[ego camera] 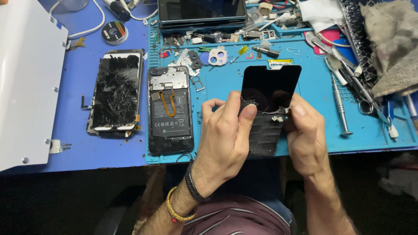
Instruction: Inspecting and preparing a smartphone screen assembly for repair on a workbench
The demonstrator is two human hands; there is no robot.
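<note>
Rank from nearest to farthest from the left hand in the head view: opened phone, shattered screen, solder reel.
Measured from the left hand:
1. Opened phone, just to its left on the mat.
2. Shattered screen, further left, off the mat.
3. Solder reel, far upper left.

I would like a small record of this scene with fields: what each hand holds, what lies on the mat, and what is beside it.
left hand: grips the left edge of the black phone screen panel
right hand: grips the panel's right edge
panel state: upper part smooth, lower part crumpled
blue repair mat: carries an opened phone with its battery showing, and a screwdriver
left of mat: shattered phone screen
</note>
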